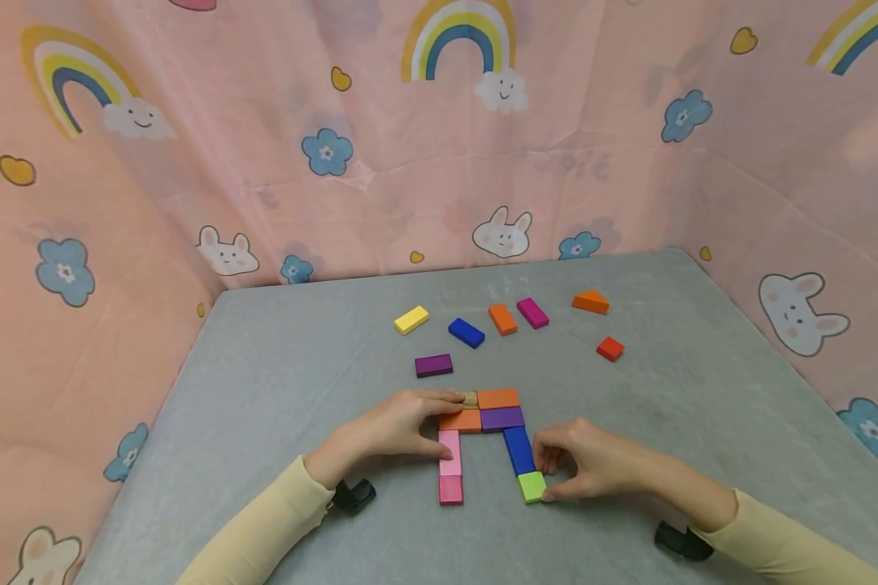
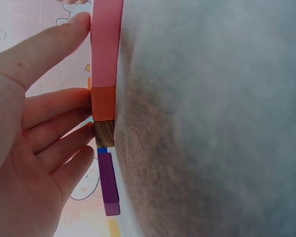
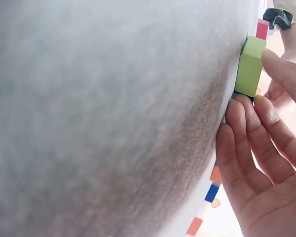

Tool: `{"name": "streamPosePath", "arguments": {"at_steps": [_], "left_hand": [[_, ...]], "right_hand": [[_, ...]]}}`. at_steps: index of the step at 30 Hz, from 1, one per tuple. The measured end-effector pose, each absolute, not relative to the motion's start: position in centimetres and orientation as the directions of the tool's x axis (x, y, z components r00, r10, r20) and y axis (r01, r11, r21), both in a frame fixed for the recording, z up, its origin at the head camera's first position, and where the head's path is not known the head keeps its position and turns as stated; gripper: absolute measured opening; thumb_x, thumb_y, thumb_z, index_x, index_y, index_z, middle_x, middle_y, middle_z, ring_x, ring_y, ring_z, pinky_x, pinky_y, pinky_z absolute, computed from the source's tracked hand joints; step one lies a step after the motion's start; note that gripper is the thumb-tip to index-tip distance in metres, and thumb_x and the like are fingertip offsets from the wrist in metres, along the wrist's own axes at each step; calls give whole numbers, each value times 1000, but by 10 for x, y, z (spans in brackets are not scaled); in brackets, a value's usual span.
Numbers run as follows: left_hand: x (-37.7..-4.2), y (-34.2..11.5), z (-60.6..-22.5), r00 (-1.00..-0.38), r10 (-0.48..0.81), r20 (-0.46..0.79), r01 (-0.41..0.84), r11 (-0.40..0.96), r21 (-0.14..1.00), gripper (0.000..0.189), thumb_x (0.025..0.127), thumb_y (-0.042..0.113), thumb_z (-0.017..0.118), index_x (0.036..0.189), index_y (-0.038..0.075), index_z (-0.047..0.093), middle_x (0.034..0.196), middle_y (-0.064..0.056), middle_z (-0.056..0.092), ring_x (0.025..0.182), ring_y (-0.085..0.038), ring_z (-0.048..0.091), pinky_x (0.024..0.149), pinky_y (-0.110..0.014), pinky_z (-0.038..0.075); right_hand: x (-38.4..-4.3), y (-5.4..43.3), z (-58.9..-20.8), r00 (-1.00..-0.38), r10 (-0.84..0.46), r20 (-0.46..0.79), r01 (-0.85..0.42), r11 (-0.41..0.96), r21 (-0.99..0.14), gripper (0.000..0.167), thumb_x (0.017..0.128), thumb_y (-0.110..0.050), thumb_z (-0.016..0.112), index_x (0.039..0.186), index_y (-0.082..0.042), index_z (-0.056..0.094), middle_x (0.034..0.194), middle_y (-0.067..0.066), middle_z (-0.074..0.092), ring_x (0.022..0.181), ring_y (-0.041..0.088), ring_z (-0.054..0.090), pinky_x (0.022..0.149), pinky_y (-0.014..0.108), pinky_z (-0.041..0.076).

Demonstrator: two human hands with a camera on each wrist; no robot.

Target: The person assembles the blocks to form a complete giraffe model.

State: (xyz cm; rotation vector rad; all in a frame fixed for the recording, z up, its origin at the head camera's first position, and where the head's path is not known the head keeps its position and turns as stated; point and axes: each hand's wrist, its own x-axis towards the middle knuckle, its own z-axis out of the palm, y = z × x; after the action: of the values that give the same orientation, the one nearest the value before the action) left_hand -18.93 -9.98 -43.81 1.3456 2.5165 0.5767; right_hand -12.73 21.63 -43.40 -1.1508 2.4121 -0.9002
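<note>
Near-right lime-green block [image 1: 531, 487], probably light, stiff, best pinched by its sides, touched part-open right grip [image 1: 588, 459]; it and spread left grip [image 1: 393, 422] clasped nothing.

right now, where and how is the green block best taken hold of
Probably pinch the green block by its left and right sides, from above: its far end meets a blue block, while no block covers those sides.

No lettering, label, brand, number or sign can be read on the coloured blocks [image 1: 502, 419], the grey desk [image 1: 300, 349] or the black wrist devices [image 1: 356, 496], and dim marks [image 1: 574, 165] on the pink cloth [image 1: 380, 219] are illegible.
</note>
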Motion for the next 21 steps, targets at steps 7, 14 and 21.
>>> {"name": "streamPosePath", "arguments": {"at_steps": [7, 14, 21], "left_hand": [[-188, -99, -438, -557, 830, -24, 738, 509, 443, 66, 82, 45, 71, 137, 15, 52, 147, 5, 43, 137, -10, 38, 109, -34, 37], [-187, -98, -437, -562, 827, -20, 739, 513, 436, 65, 82, 44, 71, 137, 15, 52, 147, 4, 44, 137, -11, 39, 109, -34, 37], [-188, -98, -437, -562, 827, -14, 740, 510, 438, 65, 81, 43, 72, 137, 14, 53, 146, 4, 45, 137, -11, 39, 109, -34, 37]], "right_hand": [[-127, 214, -435, -614, -789, 18, -602, 453, -657, 26, 80, -38, 75, 92, -21, 60, 83, -12, 62, 75, 0, 59, 67, 20, 53], [-127, 215, -436, -596, -800, 60, -627, 417, -658, 25, 80, -36, 75, 91, -20, 59, 82, -11, 62, 74, 0, 59, 65, 20, 53], [-128, 215, -437, -600, -799, 49, -614, 420, -668, 25, 80, -37, 75, 91, -21, 59, 81, -11, 62, 74, 0, 59, 66, 20, 53]]}}
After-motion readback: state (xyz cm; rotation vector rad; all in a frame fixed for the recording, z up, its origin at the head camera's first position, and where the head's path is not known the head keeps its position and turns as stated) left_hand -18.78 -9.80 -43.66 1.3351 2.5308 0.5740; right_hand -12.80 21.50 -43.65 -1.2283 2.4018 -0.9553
